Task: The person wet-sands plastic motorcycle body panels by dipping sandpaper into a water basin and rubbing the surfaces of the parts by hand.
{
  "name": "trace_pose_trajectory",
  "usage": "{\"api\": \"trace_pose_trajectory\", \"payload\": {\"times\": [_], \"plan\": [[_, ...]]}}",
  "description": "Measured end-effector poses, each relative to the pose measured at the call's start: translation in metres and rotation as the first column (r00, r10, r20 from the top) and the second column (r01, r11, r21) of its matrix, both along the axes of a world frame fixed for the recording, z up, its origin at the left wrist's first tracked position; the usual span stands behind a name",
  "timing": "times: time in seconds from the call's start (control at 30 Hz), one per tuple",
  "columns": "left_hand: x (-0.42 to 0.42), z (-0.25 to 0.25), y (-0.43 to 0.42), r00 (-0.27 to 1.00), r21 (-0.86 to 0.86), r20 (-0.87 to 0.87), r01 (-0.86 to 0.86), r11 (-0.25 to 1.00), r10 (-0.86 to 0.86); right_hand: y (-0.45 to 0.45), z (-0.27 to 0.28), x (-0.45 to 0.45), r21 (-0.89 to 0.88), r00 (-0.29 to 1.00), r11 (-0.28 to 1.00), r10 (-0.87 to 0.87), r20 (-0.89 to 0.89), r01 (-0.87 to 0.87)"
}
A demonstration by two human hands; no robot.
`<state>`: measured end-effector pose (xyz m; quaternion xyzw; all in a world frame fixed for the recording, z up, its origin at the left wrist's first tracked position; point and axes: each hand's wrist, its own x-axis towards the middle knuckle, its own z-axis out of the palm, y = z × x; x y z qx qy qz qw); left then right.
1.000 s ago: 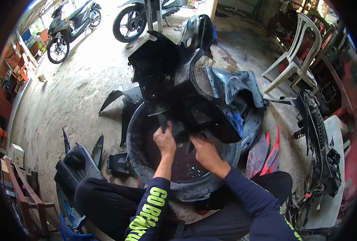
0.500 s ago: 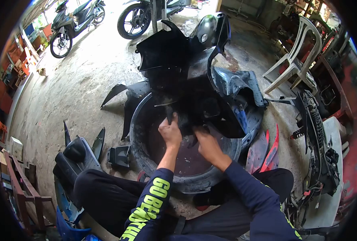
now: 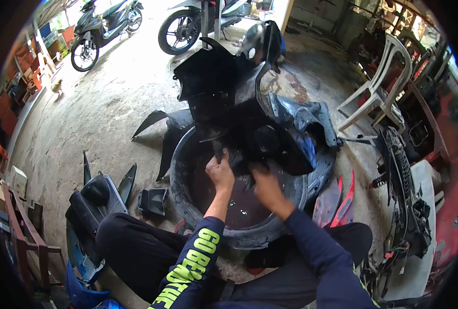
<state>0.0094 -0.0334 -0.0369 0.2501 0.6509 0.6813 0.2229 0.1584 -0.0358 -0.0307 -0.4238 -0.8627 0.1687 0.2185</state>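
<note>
A large black plastic motorcycle body panel (image 3: pixel 221 110) is held tilted over a round, dark, worn tub (image 3: pixel 244 239). My left hand (image 3: pixel 220 174) is closed around a narrow lower part of the panel, thumb up. Close beside it, my right hand (image 3: pixel 266 186) is curled against the panel's underside and slightly blurred. Something small and dark shows at its fingers, but I cannot make out what it is. Brownish water (image 3: pixel 239 206) with a few bright glints lies in the tub below both hands.
Grey-blue body panels (image 3: pixel 303 116) lean behind the tub. Red-edged panels (image 3: pixel 337 203) lie right, and dark panels (image 3: pixel 100 198) left. A white plastic chair (image 3: pixel 378 85) stands back right, near a motorcycle frame (image 3: pixel 406 190). Two motorcycles (image 3: pixel 102 31) (image 3: pixel 185 28) are parked behind.
The view has shifted slightly. The panel's top leans a little further left, while my left hand keeps its grip. My right hand stays at the underside, blurred by motion.
</note>
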Motion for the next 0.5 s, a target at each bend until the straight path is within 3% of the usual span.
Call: {"api": "trace_pose_trajectory", "payload": {"times": [0.03, 0.13, 0.2, 0.27, 0.3, 0.4, 0.43, 0.5], "plan": [[-0.004, 0.002, 0.000, 1.000, -0.002, -0.003, -0.010, 1.000, 0.010, -0.018, -0.002, -0.004, 0.155, 0.999, 0.988, 0.023, -0.050, -0.015], [-0.011, -0.002, 0.003, 1.000, 0.039, -0.019, -0.005, 0.999, 0.006, -0.023, 0.012, 0.002, 0.156, 0.999, 0.987, 0.033, -0.010, -0.031], [0.002, -0.013, -0.001, 0.997, 0.052, 0.070, 0.029, 0.998, -0.033, -0.003, 0.005, 0.007, 0.111, 0.998, 0.994, 0.003, 0.065, -0.010], [0.000, -0.012, 0.005, 1.000, 0.126, 0.025, -0.003, 0.992, 0.000, -0.010, 0.017, -0.001, -0.053, 0.996, 0.997, -0.061, 0.061, 0.064], [-0.006, -0.011, -0.001, 0.998, 0.110, 0.062, 0.023, 0.994, -0.030, -0.024, 0.011, -0.004, 0.140, 1.000, 0.990, -0.015, -0.015, 0.017], [-0.004, -0.011, 0.001, 0.998, 0.129, 0.057, 0.022, 0.991, -0.030, -0.020, 0.012, 0.006, 0.195, 1.000, 0.981, 0.010, 0.008, -0.012], [0.000, -0.014, -0.002, 0.996, 0.126, 0.071, 0.036, 0.991, -0.045, -0.001, 0.009, 0.011, 0.101, 0.990, 0.994, 0.014, 0.141, -0.028], [0.003, -0.008, -0.003, 0.995, 0.135, 0.085, 0.045, 0.990, -0.057, -0.005, 0.011, 0.009, 0.069, 0.993, 0.998, -0.012, 0.114, 0.004]]}}
